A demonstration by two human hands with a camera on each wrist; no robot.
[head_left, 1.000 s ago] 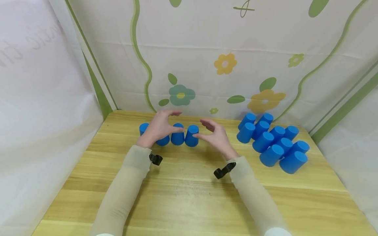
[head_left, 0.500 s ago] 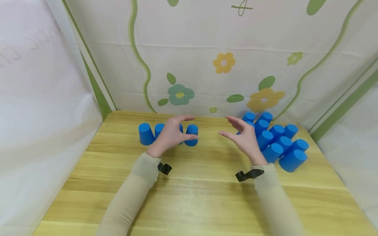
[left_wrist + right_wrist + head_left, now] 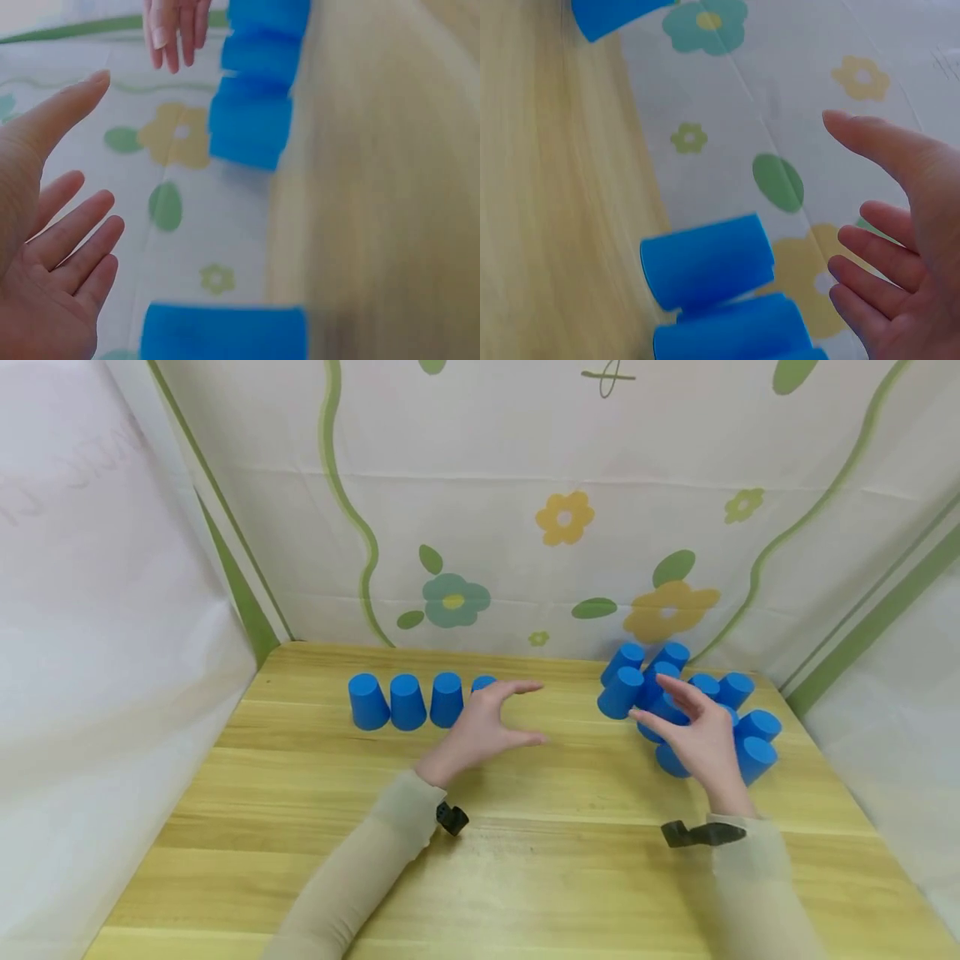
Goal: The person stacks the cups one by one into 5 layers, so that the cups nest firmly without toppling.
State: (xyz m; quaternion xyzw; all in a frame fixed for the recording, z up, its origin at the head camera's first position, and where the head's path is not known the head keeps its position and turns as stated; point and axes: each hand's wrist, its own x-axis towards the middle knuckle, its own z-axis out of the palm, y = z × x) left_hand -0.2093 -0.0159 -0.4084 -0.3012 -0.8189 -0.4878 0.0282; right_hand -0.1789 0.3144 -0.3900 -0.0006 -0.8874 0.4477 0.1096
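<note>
L arm slants fwd & to the R, sleeved to the wrist; R arm angles fwd, slightly L, same sleeve. L hand & R hand sit well apart, each in a C-shape w/ wide gap btwn thumb & fingers, C's opening twd each other, thumbs on near side.

The row of cups and the cluster of cups share one plain, strong blue. The table is yellowish with streaky wood grain. The off-white backdrop carries green vines, green leaves, yellow-orange flowers and a teal flower centred yellow. The sleeves are beige, the wrist cameras black; faint lettering seems pinkish-brown.
</note>
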